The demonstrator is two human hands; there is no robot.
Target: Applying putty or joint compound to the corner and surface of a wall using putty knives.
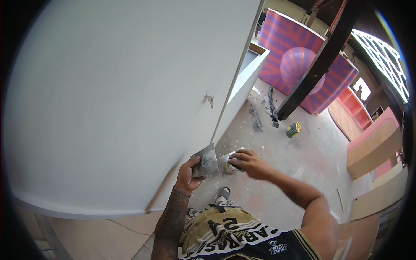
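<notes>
My left hand (186, 177) grips a flat, square, grey metal plate (205, 161) with pale smears, tilted near the lower edge of a large white panel (125, 95). Just right of the plate, my right hand (246, 162) is closed on a light, flat-bladed scraper (224, 159). Fingers cover most of that tool. Below the right hand shows a yellowish, rounded thing (229, 169), partly hidden; I cannot tell whether the hand touches it. A key (209, 100) sticks out of the white panel above the plate.
A dark slanting post (318, 65) stands ahead on the right, with black debris (272, 104) at its foot. Nearby on the grey floor (277, 151) is a green and yellow can (293, 129). A pink-purple striped counter (286, 43) stands behind; wooden pieces (375, 151) lie at right.
</notes>
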